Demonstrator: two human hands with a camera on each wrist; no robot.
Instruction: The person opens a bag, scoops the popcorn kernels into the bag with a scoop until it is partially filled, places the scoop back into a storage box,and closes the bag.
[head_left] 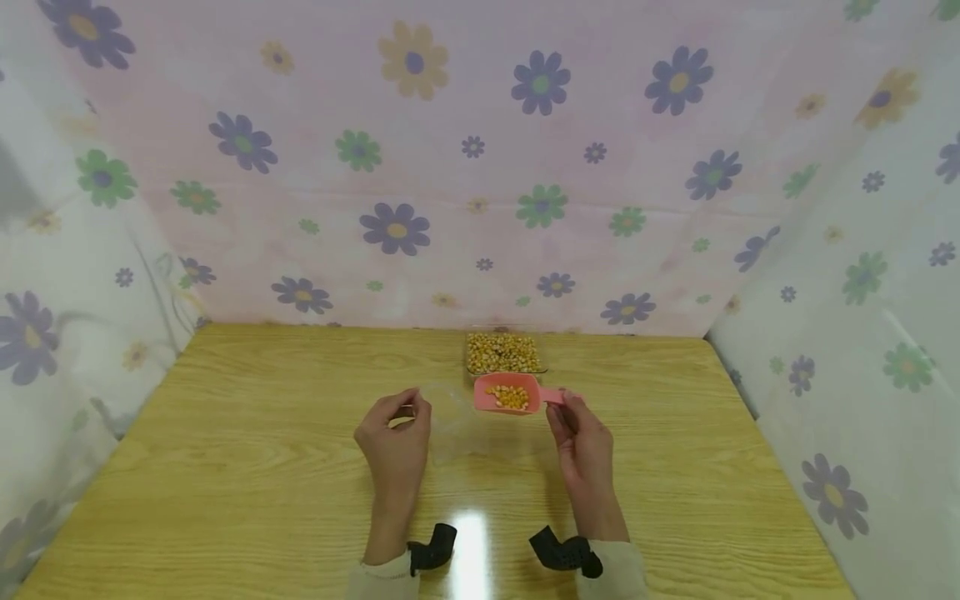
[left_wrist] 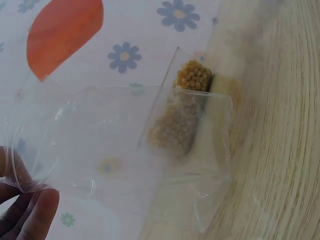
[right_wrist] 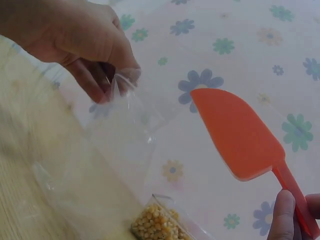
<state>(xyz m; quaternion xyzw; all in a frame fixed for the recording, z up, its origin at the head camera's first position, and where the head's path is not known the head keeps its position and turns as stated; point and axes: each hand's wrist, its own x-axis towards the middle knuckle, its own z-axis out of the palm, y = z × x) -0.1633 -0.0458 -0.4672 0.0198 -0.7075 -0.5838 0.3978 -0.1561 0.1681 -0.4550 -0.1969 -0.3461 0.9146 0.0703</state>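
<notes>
My left hand (head_left: pixel 396 433) pinches the top edge of a clear plastic bag (left_wrist: pixel 115 135), which hangs down with its sides apart and no kernels showing inside. By its handle my right hand (head_left: pixel 585 446) holds a pink-orange scoop (right_wrist: pixel 240 137). Yellow corn kernels (head_left: pixel 512 397) lie in the scoop's bowl, seen in the head view. The scoop is raised, its tip pointing left toward the bag's mouth. Behind it on the table stands a clear container (head_left: pixel 542 369) filled with corn kernels; in the left wrist view the bag overlaps part of it.
The wood-grain table (head_left: pixel 247 450) reaches back to a flowered cloth (head_left: pixel 450 167) hung behind it. More flowered cloth rises along both sides. A black strap (head_left: pixel 432 550) sits at the left wrist and another black strap (head_left: pixel 562 552) at the right.
</notes>
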